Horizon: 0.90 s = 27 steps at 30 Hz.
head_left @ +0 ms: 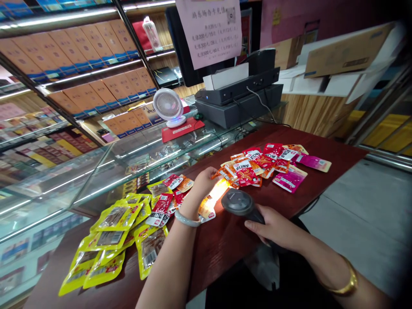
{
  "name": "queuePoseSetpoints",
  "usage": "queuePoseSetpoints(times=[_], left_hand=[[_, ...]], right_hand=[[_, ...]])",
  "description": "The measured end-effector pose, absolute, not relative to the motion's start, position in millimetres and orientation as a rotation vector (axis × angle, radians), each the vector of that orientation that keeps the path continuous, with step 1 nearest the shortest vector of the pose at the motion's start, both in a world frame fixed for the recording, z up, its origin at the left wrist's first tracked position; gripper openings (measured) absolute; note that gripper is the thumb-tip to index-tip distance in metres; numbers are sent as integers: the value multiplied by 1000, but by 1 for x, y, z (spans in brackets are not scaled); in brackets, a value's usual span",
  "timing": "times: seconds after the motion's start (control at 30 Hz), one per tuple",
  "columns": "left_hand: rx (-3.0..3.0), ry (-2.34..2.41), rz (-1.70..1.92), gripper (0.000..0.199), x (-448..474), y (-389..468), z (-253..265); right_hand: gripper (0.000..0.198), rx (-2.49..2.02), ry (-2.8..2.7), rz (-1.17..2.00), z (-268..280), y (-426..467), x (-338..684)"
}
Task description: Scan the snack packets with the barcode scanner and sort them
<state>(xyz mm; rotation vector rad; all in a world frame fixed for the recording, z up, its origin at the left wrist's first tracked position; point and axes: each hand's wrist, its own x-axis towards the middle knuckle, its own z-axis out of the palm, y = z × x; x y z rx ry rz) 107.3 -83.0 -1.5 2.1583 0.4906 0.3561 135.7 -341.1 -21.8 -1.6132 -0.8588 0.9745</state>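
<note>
My right hand [277, 225] is wrapped round the handle of a black barcode scanner [238, 201], whose head throws a bright orange-white light onto the table. My left hand [206, 183] pinches the edge of an orange snack packet [228, 172] beside the lit patch. That packet lies against a pile of red and orange snack packets [246, 171], with a magenta packet [290, 178] at its right side. Under and left of my left wrist are more red packets [160, 209]. Several yellow snack packets [111, 238] overlap at the left of the table.
Everything lies on a dark red tabletop [222, 257]. A glass display counter [128, 161] runs behind it, carrying a small white fan [168, 106] and a black cash drawer [222, 110]. A monitor with a pink paper sign [214, 32] stands behind. Shelves of orange boxes [74, 45] line the back.
</note>
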Motion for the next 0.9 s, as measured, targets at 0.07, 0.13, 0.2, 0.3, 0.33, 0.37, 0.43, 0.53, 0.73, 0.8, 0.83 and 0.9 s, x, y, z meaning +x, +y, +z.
queuePoseSetpoints(times=[0.07,0.13,0.2,0.3,0.33,0.37,0.43,0.53,0.73,0.8,0.83,0.9], left_hand=[[2155,525,364,18,109,-86,-3],[2077,559,371,19,111,-92,-4],[1878,487,354,28,113,-101,-3],[1584,229,271,52,113,-109,2],[1563,174,253,58,112,-108,4],[1595,149,249,60,110,-105,7],[1811,171,252,53,104,-93,12],[2341,245,90,35,88,-72,20],[3008,391,-503,45,64,-64,28],[3049,384,-495,35,60,-63,25],[3060,381,-429,27,60,-62,23],[3043,406,-258,18,59,-57,17]], right_hand=[[33,-1615,-852,974,-23,-341,135],[32,-1615,-845,975,-25,-341,134],[32,-1613,-842,980,-26,-341,134],[34,-1610,-835,988,-28,-340,134],[34,-1609,-833,988,-29,-340,134],[34,-1607,-834,986,-29,-340,135],[33,-1607,-838,979,-29,-340,135],[32,-1619,-844,990,-30,-341,136],[32,-1612,-856,1029,-32,-341,137],[32,-1605,-868,1025,-33,-341,137],[32,-1600,-872,1020,-33,-341,137],[32,-1587,-881,1014,-34,-342,136]])
